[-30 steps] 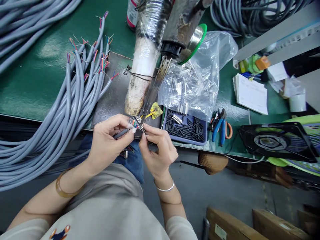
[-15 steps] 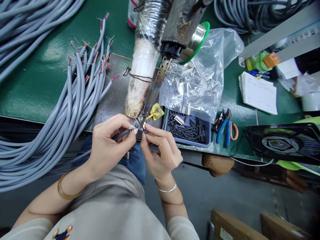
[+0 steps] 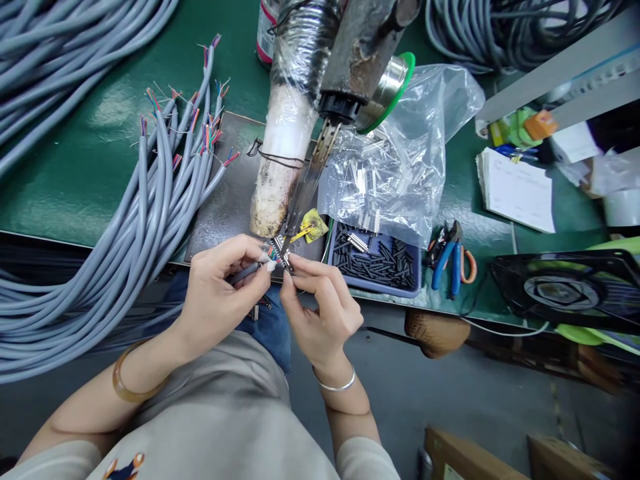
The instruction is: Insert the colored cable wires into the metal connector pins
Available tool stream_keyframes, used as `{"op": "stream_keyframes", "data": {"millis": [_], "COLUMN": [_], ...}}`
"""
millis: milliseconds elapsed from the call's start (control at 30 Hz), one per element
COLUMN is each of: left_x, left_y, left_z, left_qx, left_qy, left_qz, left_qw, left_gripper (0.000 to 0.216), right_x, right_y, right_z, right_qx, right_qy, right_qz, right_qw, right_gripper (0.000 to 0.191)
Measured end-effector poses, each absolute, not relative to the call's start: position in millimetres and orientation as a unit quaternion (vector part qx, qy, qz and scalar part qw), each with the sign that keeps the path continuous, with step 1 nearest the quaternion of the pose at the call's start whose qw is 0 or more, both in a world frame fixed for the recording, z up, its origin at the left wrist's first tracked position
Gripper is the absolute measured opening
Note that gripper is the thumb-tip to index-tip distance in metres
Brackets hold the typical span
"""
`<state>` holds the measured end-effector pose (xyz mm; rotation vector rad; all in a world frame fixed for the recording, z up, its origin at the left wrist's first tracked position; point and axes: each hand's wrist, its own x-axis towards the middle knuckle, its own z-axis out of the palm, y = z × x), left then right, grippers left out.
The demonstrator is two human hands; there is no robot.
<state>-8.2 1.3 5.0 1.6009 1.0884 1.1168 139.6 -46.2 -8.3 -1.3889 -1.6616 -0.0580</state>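
My left hand (image 3: 223, 283) is closed round the end of a grey cable (image 3: 244, 273), its thumb and forefinger pinching close to the bared coloured wires (image 3: 273, 252). These wires meet a small metal pin connector (image 3: 280, 245) under the tip of a soldering iron (image 3: 305, 200), which slants down from above. My right hand (image 3: 323, 300) is closed in a pinch beside the connector's near end. Something small and dark shows between its fingertips, too hidden to name. Past the connector lies a yellow sponge-like piece (image 3: 314, 225).
Many grey cables (image 3: 150, 220) with stripped ends lie at left. A blue tray (image 3: 417, 267) of black tubes and a clear bag (image 3: 400, 173) of connectors stand right of the iron. Further right are blue-handled cutters (image 3: 455, 263), a paper pad (image 3: 517, 190) and a fan (image 3: 565, 290). A solder spool (image 3: 390, 93) sits behind.
The view has shifted slightly, so the bench sits a little lower. Both hands keep their pinch near the iron's tip, and the connector shows a little more between the fingers.
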Motion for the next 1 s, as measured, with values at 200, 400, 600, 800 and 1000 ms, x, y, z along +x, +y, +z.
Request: {"op": "stream_keyframes", "data": {"millis": [200, 400, 600, 800, 1000], "left_x": [-8.6, -8.1, -8.7, -10.7, -9.2], "left_y": [1.8, 1.9, 3.2, 4.3, 2.6], "left_z": [3.0, 7.5, 15.0, 14.8, 11.9], "left_qx": [0.677, 0.697, 0.696, 0.687, 0.707], "left_qy": [0.443, 0.435, 0.425, 0.433, 0.423], "left_qz": [0.442, 0.454, 0.448, 0.426, 0.408], "left_qw": [0.386, 0.345, 0.365, 0.399, 0.394], "left_gripper": [0.011, 0.011, 0.015, 0.015, 0.016], "right_x": [139.4, 138.7, 138.3, 138.1, 143.9], "right_y": [-43.4, -42.0, -41.8, -45.2, -48.4], "right_z": [-9.7, -7.0, -3.3, -2.4, -5.9], "right_qx": [-0.567, -0.570, -0.562, -0.560, -0.556], "right_qy": [-0.678, -0.672, -0.679, -0.694, -0.698], "right_qz": [-0.018, -0.024, -0.026, -0.025, 0.003], "right_qw": [0.469, 0.473, 0.471, 0.451, 0.451], "right_gripper": [0.015, 0.015, 0.015, 0.017, 0.014]}}
